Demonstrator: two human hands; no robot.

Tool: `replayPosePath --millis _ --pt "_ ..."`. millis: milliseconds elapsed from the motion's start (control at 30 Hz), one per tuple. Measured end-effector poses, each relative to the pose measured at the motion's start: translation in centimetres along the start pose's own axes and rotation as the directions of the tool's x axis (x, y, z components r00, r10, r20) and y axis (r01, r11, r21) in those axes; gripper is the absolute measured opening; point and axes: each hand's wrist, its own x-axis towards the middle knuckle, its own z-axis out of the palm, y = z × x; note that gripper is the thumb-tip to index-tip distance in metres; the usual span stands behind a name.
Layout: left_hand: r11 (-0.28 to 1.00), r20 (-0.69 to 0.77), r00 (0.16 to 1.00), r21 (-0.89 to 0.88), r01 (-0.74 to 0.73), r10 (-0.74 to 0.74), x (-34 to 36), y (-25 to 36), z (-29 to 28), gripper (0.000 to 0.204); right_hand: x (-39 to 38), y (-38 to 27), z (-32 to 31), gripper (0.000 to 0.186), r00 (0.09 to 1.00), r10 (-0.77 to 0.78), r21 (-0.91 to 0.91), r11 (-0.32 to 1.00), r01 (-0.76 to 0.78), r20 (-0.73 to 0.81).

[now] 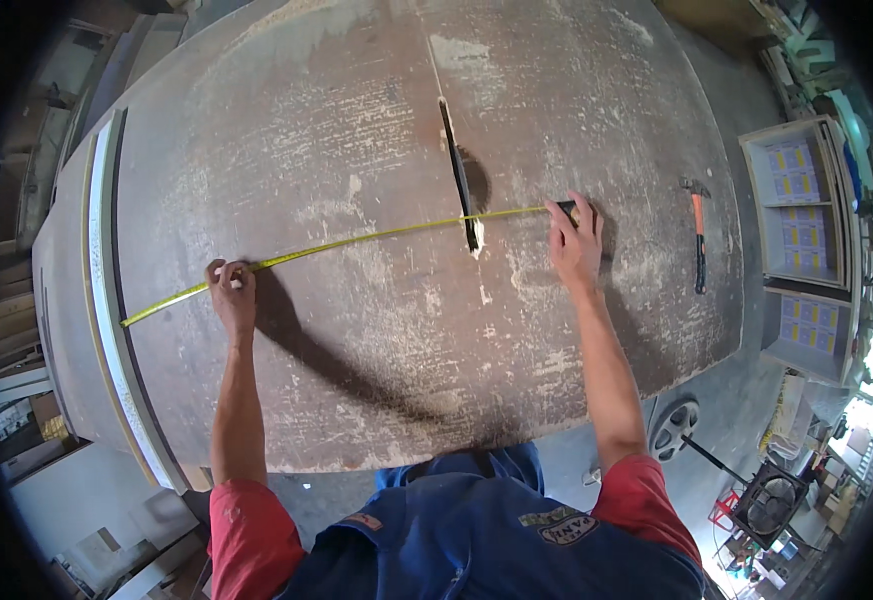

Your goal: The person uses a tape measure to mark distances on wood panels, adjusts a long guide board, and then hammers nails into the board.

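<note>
A yellow tape measure blade stretches across the worn brown wooden tabletop. Its far left end meets the dark edge of a long pale straight bar. My left hand pinches the blade near that end; a small whitish bit shows between its fingers, too small to name. At the other end, my right hand is closed around the dark tape measure case, which its fingers partly cover. Between my hands, the blade passes over the near end of a long dark slot or thin blade in the tabletop.
On the table's right side lies a hammer with an orange and black handle. Past that edge stands a wooden shelf unit with purple-and-white boxes. A wheel and a black fan-like machine are on the floor. Stacked boards line the left.
</note>
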Motion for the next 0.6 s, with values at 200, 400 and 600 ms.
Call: replayPosePath --millis 200,400,600 --pt "0.975 -0.022 0.978 -0.072 -0.211 0.210 6.5 1.5 -0.3 0.006 6.6 0.0 -1.1 0.038 1.000 -0.016 0.000 1.000 0.016 0.006" --pt "0.986 0.003 0.986 0.025 -0.166 0.166 11.3 0.7 3.3 0.004 12.1 1.4 2.6 0.035 0.999 0.009 0.042 0.999 -0.010 0.034" --pt "0.998 -0.028 0.998 0.046 -0.052 0.054 10.3 0.2 5.9 0.016 11.8 2.2 4.8 0.035 0.999 0.001 0.043 0.999 -0.003 0.045"
